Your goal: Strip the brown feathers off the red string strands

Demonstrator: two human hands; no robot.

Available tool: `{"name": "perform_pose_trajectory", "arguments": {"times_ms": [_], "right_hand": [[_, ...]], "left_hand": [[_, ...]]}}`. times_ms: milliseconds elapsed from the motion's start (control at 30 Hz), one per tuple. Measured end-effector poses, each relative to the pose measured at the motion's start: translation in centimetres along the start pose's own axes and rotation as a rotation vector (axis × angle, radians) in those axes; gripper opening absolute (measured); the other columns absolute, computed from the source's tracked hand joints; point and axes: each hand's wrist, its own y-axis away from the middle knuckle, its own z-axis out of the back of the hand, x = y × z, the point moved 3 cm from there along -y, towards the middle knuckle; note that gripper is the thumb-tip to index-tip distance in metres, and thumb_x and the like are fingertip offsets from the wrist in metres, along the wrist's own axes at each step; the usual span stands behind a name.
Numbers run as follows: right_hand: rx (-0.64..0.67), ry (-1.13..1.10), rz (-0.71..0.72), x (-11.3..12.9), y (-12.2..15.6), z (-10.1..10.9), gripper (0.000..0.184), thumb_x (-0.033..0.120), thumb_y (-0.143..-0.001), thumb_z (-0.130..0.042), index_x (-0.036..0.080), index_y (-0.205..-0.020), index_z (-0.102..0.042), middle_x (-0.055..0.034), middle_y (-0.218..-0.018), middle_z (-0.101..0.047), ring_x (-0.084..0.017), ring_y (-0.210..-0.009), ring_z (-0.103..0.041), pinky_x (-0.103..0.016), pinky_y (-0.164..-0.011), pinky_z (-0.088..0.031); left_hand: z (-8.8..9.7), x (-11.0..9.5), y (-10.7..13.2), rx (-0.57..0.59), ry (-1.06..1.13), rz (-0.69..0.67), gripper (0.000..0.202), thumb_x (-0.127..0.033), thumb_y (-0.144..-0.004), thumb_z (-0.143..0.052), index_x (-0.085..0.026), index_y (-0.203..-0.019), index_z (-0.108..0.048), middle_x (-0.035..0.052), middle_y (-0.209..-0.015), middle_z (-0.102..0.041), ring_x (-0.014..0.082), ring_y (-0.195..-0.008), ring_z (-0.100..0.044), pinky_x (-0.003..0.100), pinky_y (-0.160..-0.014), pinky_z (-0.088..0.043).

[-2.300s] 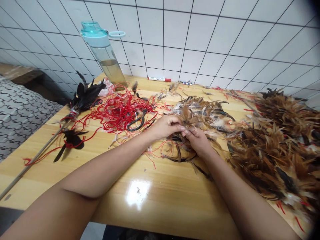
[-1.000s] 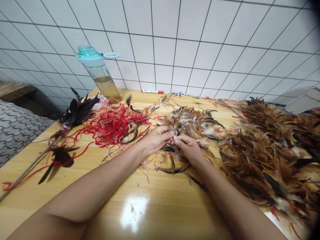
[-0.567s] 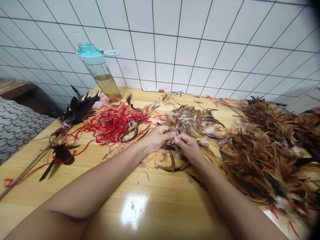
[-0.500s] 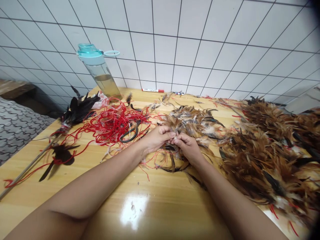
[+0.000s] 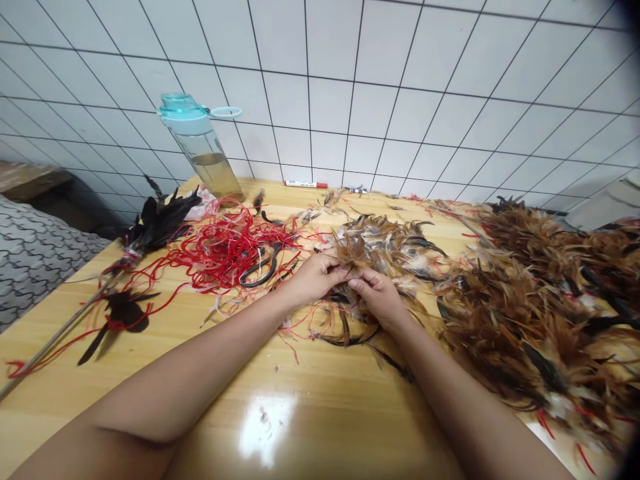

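My left hand is closed in a pinch on the base of a small bunch of brown feathers, whose tips point up and away from me. Thumb and fingers of my right hand press together at the same base, close against the left fingertips. Whether a thread runs between the fingers is too small to tell. Behind and beside the hands lies a loose pile of brown and dark feathers. Thin red strings and dark curved feathers lie just below the hands.
A tangle of red string covers the left middle, with black scissor handles in it. A stick with black feathers lies far left. A water bottle and red marker stand near the tiled wall. Bundled brown feathers fill the right.
The left hand has turned slightly, and the feather bunch now stands out more clearly above the fingers. Both hands remain together at the same spot. The view has shifted slightly.
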Motion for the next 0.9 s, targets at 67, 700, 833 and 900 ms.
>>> {"name": "perform_pose_trajectory", "arguments": {"times_ms": [67,700,833,900], "right_hand": [[0.009,0.028,0.003,-0.14,-0.03,0.06,0.017,0.036,-0.077,-0.062,0.019,-0.076,-0.067,-0.0016,-0.077,-0.066,-0.017,-0.077,-0.059,-0.031,-0.076,-0.047],[0.044,0.180,0.135,-0.30,-0.04,-0.12,0.024,0.033,-0.084,-0.056,0.019,-0.067,-0.066,-0.0006,-0.067,-0.058,-0.014,-0.068,-0.055,-0.026,-0.068,-0.045],[0.033,0.174,0.137,-0.54,-0.04,-0.27,0.020,0.026,-0.082,-0.056,0.019,-0.067,-0.066,-0.0008,-0.068,-0.059,-0.015,-0.068,-0.056,-0.026,-0.069,-0.045],[0.030,0.172,0.131,-0.54,0.02,-0.37,0.019,0.022,-0.082,-0.056,0.019,-0.068,-0.067,-0.0011,-0.069,-0.060,-0.015,-0.069,-0.058,-0.026,-0.069,-0.045]], "left_hand": [[0.00,-0.11,-0.06,0.005,-0.030,-0.049,0.023,-0.034,-0.071,-0.074,-0.014,-0.081,-0.073,0.0063,-0.090,-0.070,0.0196,-0.091,-0.062,0.028,-0.083,-0.047],[-0.95,-0.06,0.52,0.039,0.219,0.126,0.034,-0.041,-0.062,-0.080,-0.011,-0.072,-0.069,0.0022,-0.067,-0.063,0.0107,-0.061,-0.053,0.024,-0.063,-0.046],[-0.97,0.09,0.56,0.028,0.214,0.160,0.033,-0.042,-0.063,-0.079,-0.012,-0.071,-0.069,0.0025,-0.068,-0.064,0.0114,-0.062,-0.054,0.024,-0.064,-0.046],[-0.93,0.20,0.60,0.031,0.189,0.161,0.032,-0.042,-0.065,-0.077,-0.012,-0.071,-0.069,0.0029,-0.069,-0.064,0.0121,-0.064,-0.054,0.024,-0.064,-0.045]]}}
